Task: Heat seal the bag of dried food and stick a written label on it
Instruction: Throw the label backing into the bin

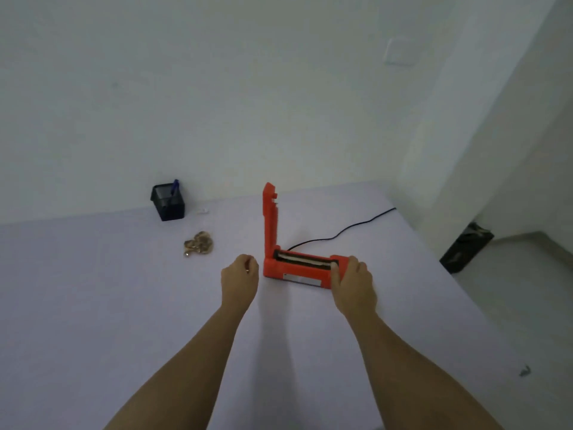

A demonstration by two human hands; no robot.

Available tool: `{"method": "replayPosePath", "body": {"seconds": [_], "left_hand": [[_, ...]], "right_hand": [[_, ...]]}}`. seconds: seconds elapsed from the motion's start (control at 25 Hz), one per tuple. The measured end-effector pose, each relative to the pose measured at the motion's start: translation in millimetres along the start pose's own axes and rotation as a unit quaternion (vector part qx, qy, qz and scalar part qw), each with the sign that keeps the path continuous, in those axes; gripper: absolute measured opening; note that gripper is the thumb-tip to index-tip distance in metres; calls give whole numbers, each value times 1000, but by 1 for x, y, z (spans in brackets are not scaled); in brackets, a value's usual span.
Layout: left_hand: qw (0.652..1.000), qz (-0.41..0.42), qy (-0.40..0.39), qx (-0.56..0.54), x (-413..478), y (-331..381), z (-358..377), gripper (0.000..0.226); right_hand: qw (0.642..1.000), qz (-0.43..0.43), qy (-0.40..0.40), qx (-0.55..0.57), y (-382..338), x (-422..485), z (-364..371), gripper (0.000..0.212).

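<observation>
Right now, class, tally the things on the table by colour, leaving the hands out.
Orange-red: 1, the heat sealer
Black: 2, the pen holder and the cable
Blue: 1, the pen
Golden-brown: 1, the bag of dried food
White: 1, a small scrap
Total: 6

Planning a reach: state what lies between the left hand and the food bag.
Only bare table, seen in the head view, separates the left hand from the food bag.
</observation>
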State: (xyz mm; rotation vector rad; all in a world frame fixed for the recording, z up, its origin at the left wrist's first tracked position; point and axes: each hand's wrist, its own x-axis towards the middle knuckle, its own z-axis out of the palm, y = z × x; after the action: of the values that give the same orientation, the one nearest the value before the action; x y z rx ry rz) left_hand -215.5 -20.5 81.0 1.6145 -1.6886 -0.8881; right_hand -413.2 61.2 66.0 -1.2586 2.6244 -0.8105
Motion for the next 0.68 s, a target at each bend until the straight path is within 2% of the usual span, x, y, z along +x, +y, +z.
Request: {"method": "replayPosePath", "body": {"seconds": [0.12, 0.2, 0.32, 0.48, 0.6, 0.68], "left_hand": [[997, -32, -57, 29, 22, 0, 23, 49], [994, -21, -102, 40, 33, 1, 33, 56], [992, 22, -122, 8, 40, 5, 44, 48], [989, 69, -128, 8, 47, -7, 53, 37], [988, 49, -145, -9, 65, -8, 66, 18], [992, -11, -111, -50, 78, -2, 76, 7]], "right_hand": [[997, 29, -61, -46, 29, 21, 7, 60], [991, 63, -108, -44, 41, 26, 18, 72], [982, 134, -129, 39, 54, 31, 39, 67], [972, 155, -102, 146, 64, 44, 62, 51], [968, 158, -93, 172, 68, 61, 70, 45], [966, 147, -102, 188, 70, 76, 78, 44]]}}
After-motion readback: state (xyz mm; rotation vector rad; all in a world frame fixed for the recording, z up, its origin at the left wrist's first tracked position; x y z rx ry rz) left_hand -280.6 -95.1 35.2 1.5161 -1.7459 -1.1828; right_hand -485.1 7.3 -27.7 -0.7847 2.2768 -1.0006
